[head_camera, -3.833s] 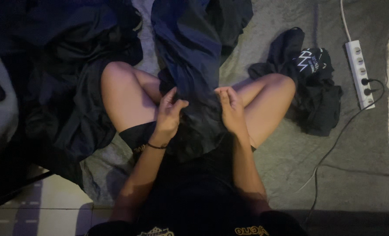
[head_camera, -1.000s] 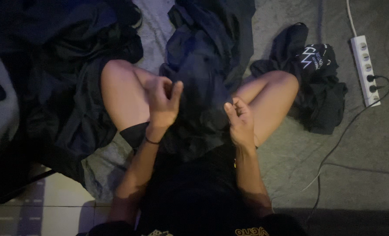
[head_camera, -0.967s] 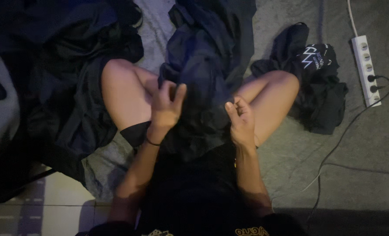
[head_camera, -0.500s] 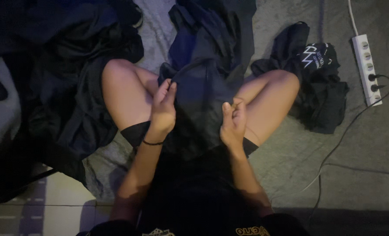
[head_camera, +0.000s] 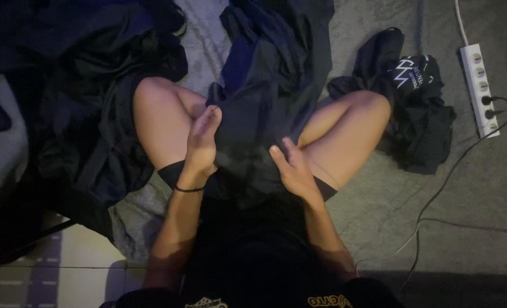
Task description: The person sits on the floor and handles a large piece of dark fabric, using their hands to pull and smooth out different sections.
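Note:
I sit cross-legged on a grey carpet (head_camera: 464, 194) with a dark navy garment (head_camera: 267, 85) draped over my lap and stretching away in front of me. My left hand (head_camera: 201, 142) pinches the garment's left edge beside my left knee, fingers closed on the cloth; a thin black band circles that wrist. My right hand (head_camera: 292, 166) lies on the garment's lower right part near my right thigh, thumb spread, fingers pressing and gripping the fabric.
A heap of dark clothes (head_camera: 76, 97) lies to my left. A crumpled black garment with a white print (head_camera: 416, 102) sits right of my knee. A white power strip (head_camera: 480, 88) with plugged-in black cables (head_camera: 436, 205) lies at far right. Tiled floor (head_camera: 82, 268) shows at bottom left.
Both hands have moved lower and closer together on the garment; the right hand went from a raised closed grip to lying on the fabric. The cloth is pulled down over my lap.

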